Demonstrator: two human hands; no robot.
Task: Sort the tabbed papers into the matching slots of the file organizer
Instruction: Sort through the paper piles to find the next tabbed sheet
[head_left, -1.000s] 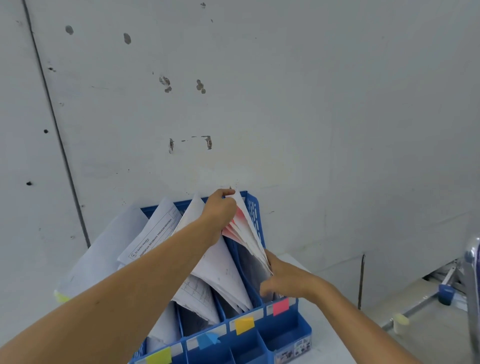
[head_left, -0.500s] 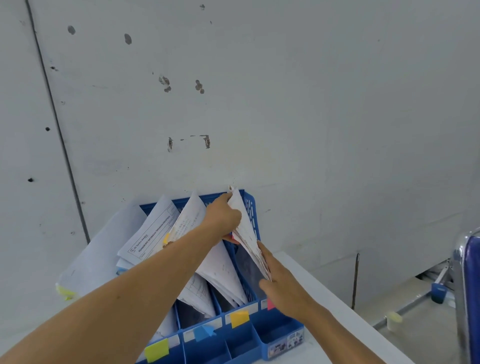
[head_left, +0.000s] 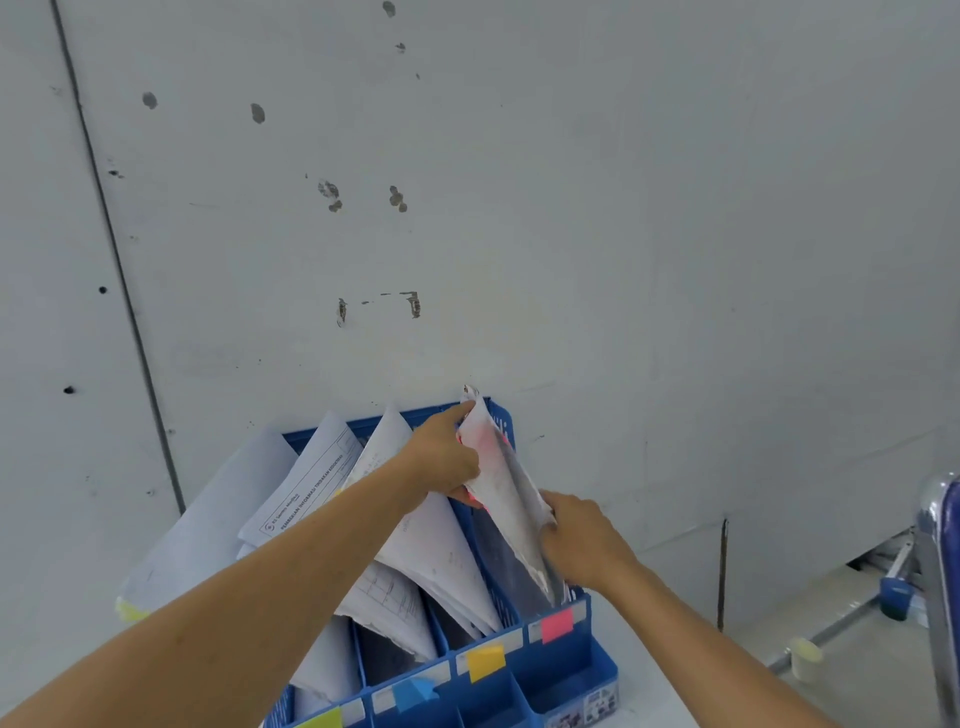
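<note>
A blue file organizer (head_left: 566, 670) stands against the wall, its slots marked with green, blue, yellow (head_left: 485, 662) and pink (head_left: 557, 625) tabs. White papers lean out of every slot. A sheaf of papers with pink tabs (head_left: 501, 499) stands in the rightmost, pink-marked slot. My left hand (head_left: 447, 457) grips the sheaf near its top corner, fingers curled over its left face. My right hand (head_left: 582, 540) holds its lower right edge, fingers tucked behind the paper.
A grey wall (head_left: 519, 208) rises directly behind the organizer. The organizer sits on a white table (head_left: 644, 691) whose right edge drops to the floor. A chrome and blue chair frame (head_left: 940, 571) and a small cup (head_left: 804, 659) are at the lower right.
The pink-tabbed sheaf has been gathered and straightened in the rightmost slot. My right hand slid from low against the papers up to the sheaf's right edge. The view shifted slightly.
</note>
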